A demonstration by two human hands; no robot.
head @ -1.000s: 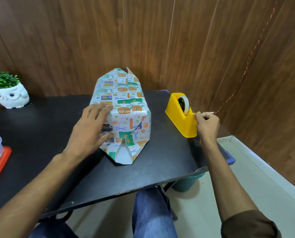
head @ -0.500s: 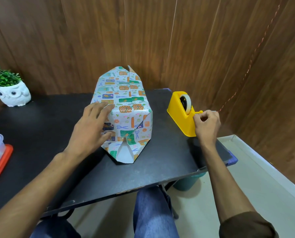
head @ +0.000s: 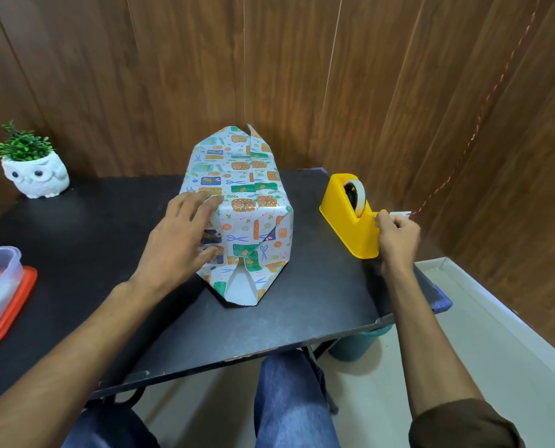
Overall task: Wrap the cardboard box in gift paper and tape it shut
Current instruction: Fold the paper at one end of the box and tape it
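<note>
The box, covered in white gift paper printed with green, orange and blue shapes, stands in the middle of the black table. Its near end flap lies folded out toward me, its far end flap stands up in a point. My left hand rests flat on the box's left side and top edge, fingers spread. A yellow tape dispenser sits to the right of the box. My right hand is at the dispenser's cutter end, fingers pinched on a short strip of tape.
A white owl planter with a green plant stands at the table's back left. A clear plastic container on an orange lid lies at the left edge. Wooden panels close the back and right. A teal bin stands under the table's right corner.
My right hand has stayed at the dispenser's cutter, holding the tape end. My left hand keeps its place on the box. The view shifted slightly.
</note>
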